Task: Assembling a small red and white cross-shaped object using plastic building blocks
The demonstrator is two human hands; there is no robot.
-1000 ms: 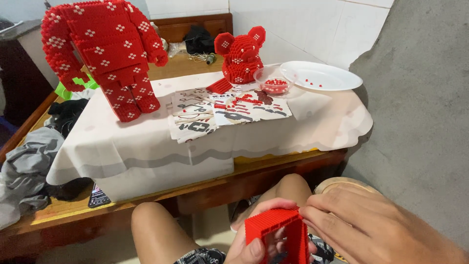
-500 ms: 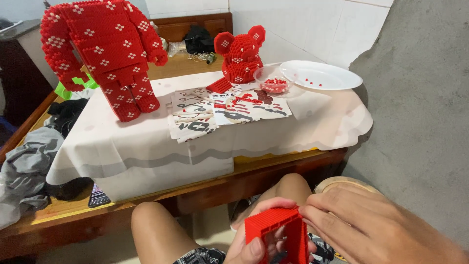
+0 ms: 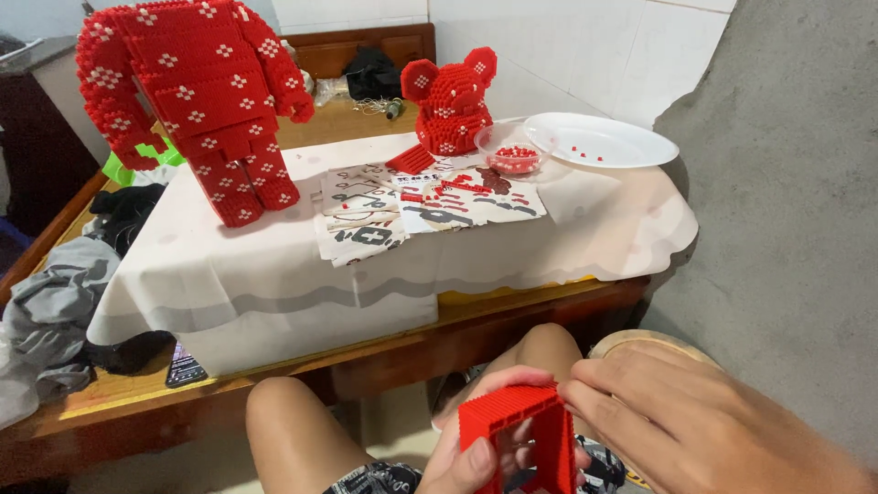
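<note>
Low over our knees, clear of the cloth-covered wooden table's [image 3: 274, 284] near edge, we steady a red arch-shaped brick-built piece [image 3: 518, 430]: left hand [image 3: 476, 457] clamped beneath it, right hand [image 3: 695, 421] pinching its top corner.

- Brick piece [image 3: 517, 430], lower centre of frame: solid bright red, ribbed top edge.
- Headless brick figure [image 3: 197, 101], upper left: red, scattered small white cross-shaped marks.
- Bear head [image 3: 450, 101], upper centre: same red, white marks on ears.
- Cloth [image 3: 274, 274] over bench: off-white, grey wavy band near the hem.
- Instruction sheets [image 3: 421, 206]: white with black and red print.
- Plate [image 3: 608, 142], upper right: plain white, a few red specks.
- Clear bowl [image 3: 514, 151]: red bits inside.
- Bench [image 3: 512, 316]: reddish-brown wood.
</note>
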